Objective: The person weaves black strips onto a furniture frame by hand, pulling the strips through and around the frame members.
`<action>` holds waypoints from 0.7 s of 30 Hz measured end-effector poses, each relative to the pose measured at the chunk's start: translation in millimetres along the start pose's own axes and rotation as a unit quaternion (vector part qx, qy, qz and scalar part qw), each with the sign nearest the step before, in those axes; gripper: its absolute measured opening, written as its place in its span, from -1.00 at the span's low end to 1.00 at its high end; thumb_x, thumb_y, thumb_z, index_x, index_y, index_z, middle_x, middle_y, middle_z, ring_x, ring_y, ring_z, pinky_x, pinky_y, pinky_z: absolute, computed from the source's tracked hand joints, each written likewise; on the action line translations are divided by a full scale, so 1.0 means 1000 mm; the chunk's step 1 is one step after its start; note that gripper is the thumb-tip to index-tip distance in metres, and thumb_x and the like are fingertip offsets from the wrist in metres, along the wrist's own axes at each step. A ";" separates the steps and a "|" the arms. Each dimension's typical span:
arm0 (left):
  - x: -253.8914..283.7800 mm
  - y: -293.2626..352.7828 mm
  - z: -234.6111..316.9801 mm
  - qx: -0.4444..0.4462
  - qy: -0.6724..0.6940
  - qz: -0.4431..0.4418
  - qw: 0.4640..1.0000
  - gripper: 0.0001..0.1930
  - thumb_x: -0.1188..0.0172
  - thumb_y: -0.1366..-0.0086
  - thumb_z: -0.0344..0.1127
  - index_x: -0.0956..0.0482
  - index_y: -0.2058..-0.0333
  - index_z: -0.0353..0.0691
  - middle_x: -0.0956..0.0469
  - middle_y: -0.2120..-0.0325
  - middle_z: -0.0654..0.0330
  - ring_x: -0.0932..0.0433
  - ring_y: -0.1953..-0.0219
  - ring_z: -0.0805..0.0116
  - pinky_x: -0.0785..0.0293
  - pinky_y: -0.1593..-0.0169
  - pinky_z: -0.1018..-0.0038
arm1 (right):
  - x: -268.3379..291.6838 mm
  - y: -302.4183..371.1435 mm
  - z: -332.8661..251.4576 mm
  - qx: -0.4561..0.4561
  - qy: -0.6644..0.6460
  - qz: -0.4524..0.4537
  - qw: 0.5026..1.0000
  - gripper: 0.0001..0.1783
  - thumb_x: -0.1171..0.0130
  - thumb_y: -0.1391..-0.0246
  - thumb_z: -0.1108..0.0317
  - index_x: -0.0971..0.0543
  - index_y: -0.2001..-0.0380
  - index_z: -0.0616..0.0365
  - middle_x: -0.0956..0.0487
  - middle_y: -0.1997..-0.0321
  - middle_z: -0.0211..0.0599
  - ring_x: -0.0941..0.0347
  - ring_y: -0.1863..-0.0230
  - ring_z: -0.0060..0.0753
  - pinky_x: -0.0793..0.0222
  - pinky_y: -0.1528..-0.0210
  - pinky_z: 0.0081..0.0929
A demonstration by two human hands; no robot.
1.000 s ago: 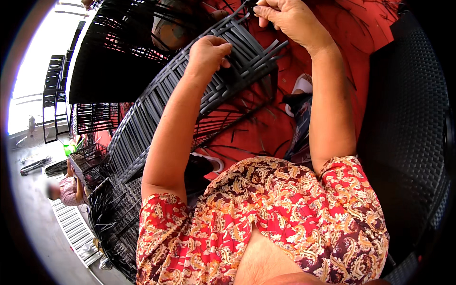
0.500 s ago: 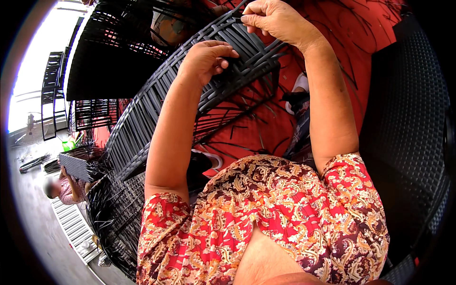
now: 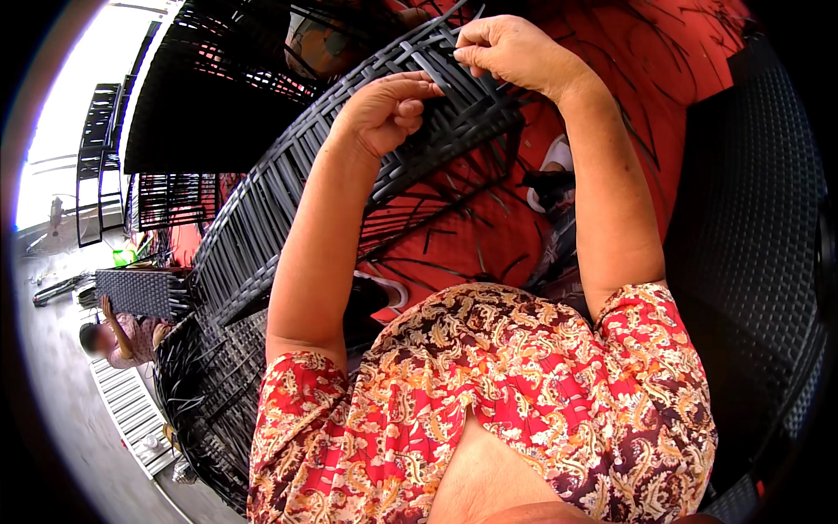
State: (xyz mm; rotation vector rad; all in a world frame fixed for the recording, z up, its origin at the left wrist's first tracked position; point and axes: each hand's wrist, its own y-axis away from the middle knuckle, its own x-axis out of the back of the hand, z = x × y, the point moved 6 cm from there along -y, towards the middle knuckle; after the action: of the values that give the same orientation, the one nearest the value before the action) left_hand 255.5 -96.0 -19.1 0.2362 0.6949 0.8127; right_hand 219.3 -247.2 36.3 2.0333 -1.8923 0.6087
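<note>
A dark grey wicker panel [image 3: 249, 214] of woven plastic strips slants across the view, with loose ends at its upper right. My right hand [image 3: 522, 58] is closed in a pinch on a wicker strip at that end; the fingers cover the pinched part. Close by, my left hand [image 3: 384, 109] rests over the weave. Its forefinger reaches to a pale grey wicker strip [image 3: 429, 65] and its fingertips meet that strip, while the other fingers are curled in.
Cut strips litter the red floor covering [image 3: 476, 244]. To the right stands a large dark woven piece [image 3: 759, 201]. A black slatted frame [image 3: 201, 96] rises behind the panel. At far left, another person [image 3: 131, 336] holds a grey woven panel [image 3: 140, 293] beside a white slatted bench [image 3: 131, 410].
My right hand has moved slightly down and right; the dark strip end seen at its fingertips no longer shows. My left forefinger has reached onto a strip. The other person's panel has been raised.
</note>
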 end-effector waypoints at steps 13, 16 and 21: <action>-0.003 -0.001 -0.003 0.006 0.019 0.037 0.999 -0.80 -0.03 -0.18 -0.49 -0.39 0.19 -0.24 -0.53 0.39 0.15 -0.12 0.79 0.74 0.00 0.76 0.80 | 0.036 -0.003 0.005 0.003 0.013 0.032 0.999 -0.82 -0.04 -0.04 0.34 -0.49 0.54 0.20 -0.35 0.64 -0.54 -0.18 0.57 -0.74 -0.14 0.50 -0.71; -0.002 -0.003 -0.003 0.012 0.025 0.020 0.999 -0.80 0.01 -0.21 -0.46 -0.38 0.16 -0.26 -0.53 0.38 0.16 -0.11 0.79 0.75 -0.01 0.75 0.80 | 0.056 0.005 -0.013 0.032 0.035 0.095 0.994 -0.85 -0.09 0.04 0.37 -0.52 0.50 0.26 -0.48 0.62 -0.35 -0.36 0.53 -0.58 -0.28 0.45 -0.51; -0.002 -0.003 -0.002 0.028 0.025 -0.015 0.999 -0.88 0.01 -0.22 -0.44 -0.44 0.28 -0.27 -0.52 0.43 0.18 -0.12 0.79 0.71 -0.03 0.74 0.78 | 0.033 -0.006 0.006 0.073 -0.068 0.048 0.994 -0.82 -0.01 -0.08 0.37 -0.51 0.50 0.23 -0.36 0.63 -0.57 -0.18 0.57 -0.75 -0.14 0.50 -0.73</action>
State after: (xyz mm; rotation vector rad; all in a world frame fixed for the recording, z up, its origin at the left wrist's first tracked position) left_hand 255.7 -99.6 -21.2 0.2554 0.7680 0.7735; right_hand 227.1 -278.5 47.6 2.1319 -2.0904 0.6660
